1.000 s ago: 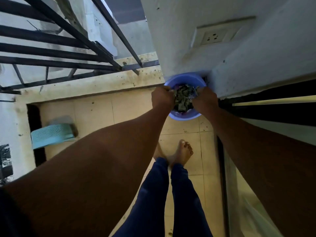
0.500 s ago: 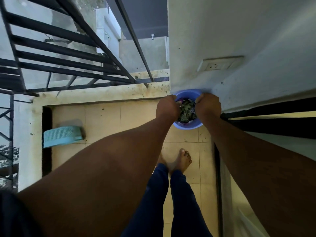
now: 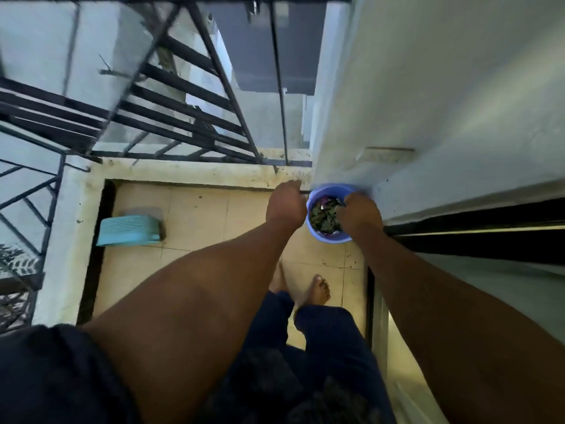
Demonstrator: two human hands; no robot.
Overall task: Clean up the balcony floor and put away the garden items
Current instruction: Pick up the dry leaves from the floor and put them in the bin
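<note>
A blue plastic basin (image 3: 331, 237) filled with dry leaves and plant scraps (image 3: 324, 217) sits low in the balcony corner, against the white wall. My left hand (image 3: 286, 206) is curled against its left rim. Over the right rim, my right hand (image 3: 359, 214) is closed and covers that side. Both arms are stretched far down. Whether the basin rests on the tiles or hangs just above them cannot be told.
A teal plastic stool (image 3: 128, 231) lies on the beige tiles (image 3: 198, 215) by the left kerb. Black metal railing (image 3: 183, 117) runs along the far edge. A wall socket (image 3: 385, 154) is above the basin. A dark sliding-door track (image 3: 474, 237) is right; my bare foot (image 3: 318, 290) stands behind the basin.
The basin has gone lower and farther from me into the corner, with both hands staying at its rim. The view has pulled back and up.
</note>
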